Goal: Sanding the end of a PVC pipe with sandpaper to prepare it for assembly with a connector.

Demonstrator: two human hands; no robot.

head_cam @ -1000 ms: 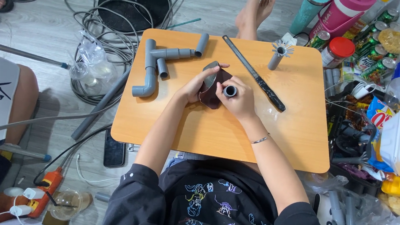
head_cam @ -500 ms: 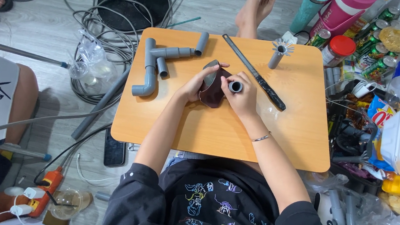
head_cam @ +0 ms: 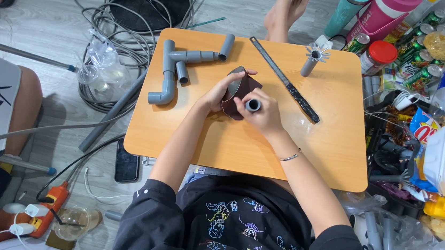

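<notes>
Right grip [head_cam: 262,115] closed on a short grey pipe [head_cam: 253,105] — left grip [head_cam: 220,94] pinches dark sandpaper [head_cam: 239,91] at its 9 o'clock, over the desk [head_cam: 242,148].

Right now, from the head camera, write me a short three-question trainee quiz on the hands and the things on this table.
1. True or false: the right hand holds a short grey pipe piece, open end up.
2. What does the left hand pinch?
A. the long flat file
B. a dark brown sandpaper sheet
C. the red-lidded jar
3. Fill in: the assembled grey pipe fittings lie on the wooden table to the ____ of the hands, as the person sees them.

Key: 1 true; 2 B; 3 left.
</notes>
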